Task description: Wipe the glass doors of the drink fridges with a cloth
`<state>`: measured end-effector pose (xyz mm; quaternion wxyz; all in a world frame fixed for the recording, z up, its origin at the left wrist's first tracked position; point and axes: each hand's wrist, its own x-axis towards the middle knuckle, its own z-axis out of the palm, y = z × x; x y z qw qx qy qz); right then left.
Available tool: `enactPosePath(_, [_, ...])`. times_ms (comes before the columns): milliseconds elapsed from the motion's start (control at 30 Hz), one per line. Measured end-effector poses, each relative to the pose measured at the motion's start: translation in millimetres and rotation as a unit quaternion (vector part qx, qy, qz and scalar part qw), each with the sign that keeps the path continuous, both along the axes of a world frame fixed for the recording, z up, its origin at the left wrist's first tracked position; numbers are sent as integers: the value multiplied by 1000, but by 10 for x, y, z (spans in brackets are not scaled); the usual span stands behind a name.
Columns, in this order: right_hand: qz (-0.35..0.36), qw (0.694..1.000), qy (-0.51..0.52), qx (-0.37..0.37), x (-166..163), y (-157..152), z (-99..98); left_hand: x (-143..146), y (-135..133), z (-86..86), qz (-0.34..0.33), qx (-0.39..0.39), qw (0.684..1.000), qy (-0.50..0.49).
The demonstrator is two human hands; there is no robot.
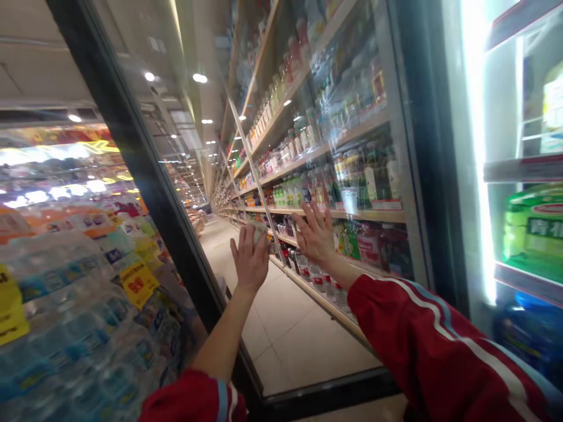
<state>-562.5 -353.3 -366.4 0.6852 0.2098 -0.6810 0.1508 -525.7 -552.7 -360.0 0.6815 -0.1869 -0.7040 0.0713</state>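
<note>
A glass fridge door (281, 328) with a black frame stands open in front of me. My right hand (314, 234) lies flat on the glass, fingers spread. My left hand (250, 258) is raised against the same pane and its fingers are closed round a small pale wad (258, 230), perhaps a cloth or paper. Both arms wear red sleeves with white and blue stripes. Through the glass a shop aisle with shelves of bottles shows.
The lit fridge interior (528, 234) at the right holds a green package and a blue container on shelves. Packs of bottled water with yellow price tags (138, 284) are stacked at the left. The tiled aisle floor (285, 328) runs away ahead.
</note>
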Motion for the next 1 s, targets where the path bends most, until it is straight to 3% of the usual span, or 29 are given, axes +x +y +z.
enactPosePath(67, [8,1000,7,0,-7,4,-3,33,-101,3,11,11,1000,2])
enactPosePath(200, [21,1000,-10,1,-8,11,0,143,-412,122,21,173,984,24])
enactPosePath(300, [19,1000,-20,1,-4,16,3,158,-448,180,0,242,970,31])
enactPosePath(367, [19,1000,-14,1,-4,19,3,118,-322,155,-8,221,975,35])
enactPosePath(533, [22,1000,2,1,-5,26,-1,-28,200,-27,-33,31,998,-37])
enactPosePath(600, [16,1000,7,5,-1,28,-1,-48,272,-56,-38,-5,998,-52])
enactPosePath(700, [6,1000,-2,13,9,23,0,-13,100,19,-19,23,999,-31])
enactPosePath(867, [8,999,-36,20,13,4,-4,86,-250,311,8,210,977,24])
enactPosePath(933, [8,999,-34,18,7,4,-7,73,-162,356,8,195,981,22])
enactPosePath(1000, [5,1000,-23,18,-1,11,-11,24,42,329,6,117,993,10])
